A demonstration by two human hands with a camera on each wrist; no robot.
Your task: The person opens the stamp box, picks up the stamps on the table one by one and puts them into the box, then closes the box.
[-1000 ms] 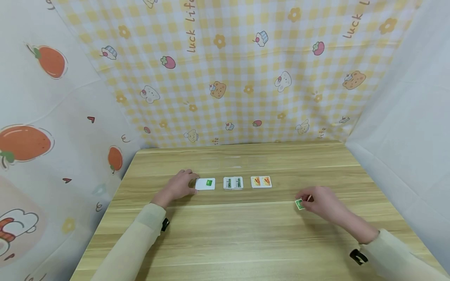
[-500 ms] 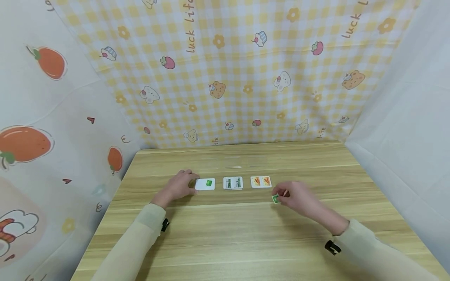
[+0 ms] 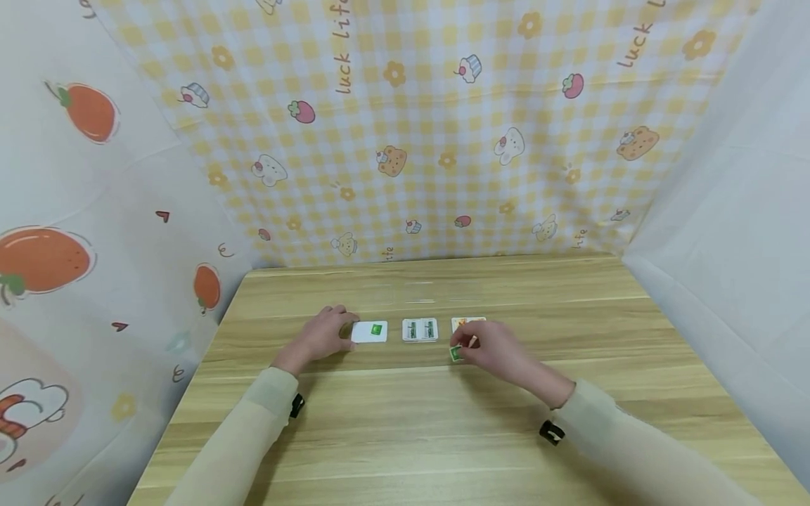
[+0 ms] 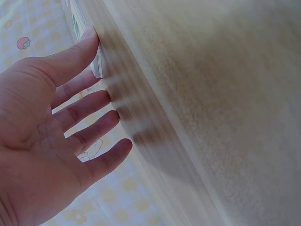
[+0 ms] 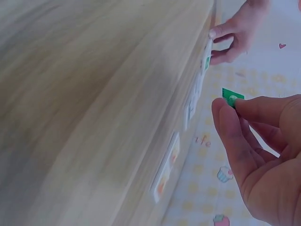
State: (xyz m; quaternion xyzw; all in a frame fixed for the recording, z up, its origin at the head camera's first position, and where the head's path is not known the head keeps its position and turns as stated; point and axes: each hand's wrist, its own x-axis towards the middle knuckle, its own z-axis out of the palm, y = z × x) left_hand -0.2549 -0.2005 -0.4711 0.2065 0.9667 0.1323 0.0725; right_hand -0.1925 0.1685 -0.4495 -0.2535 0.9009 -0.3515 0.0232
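Note:
My left hand (image 3: pixel 321 332) rests at the left end of a white card stack (image 3: pixel 367 332) that has one green square on its right half. Its thumb and index finger hold the stack by its near and far edges, while the other fingers spread loosely in the left wrist view. My right hand (image 3: pixel 496 346) pinches a small green square card (image 5: pixel 231 96) between thumb and fingertips, above the table. Behind that hand lies a stack with orange pictures (image 3: pixel 460 322), partly hidden. Between the hands sits a stack with two dark green pictures (image 3: pixel 420 329).
Several clear, flat rectangular pieces, among them one clear piece (image 3: pixel 420 292), lie behind the stacks on the wooden table (image 3: pixel 392 429). A checked cloth (image 3: pixel 436 105) hangs at the back, with white cloths at both sides.
My right hand has moved left with the small green card, from the table's right side to in front of the orange-picture stack. The left hand has stayed in place.

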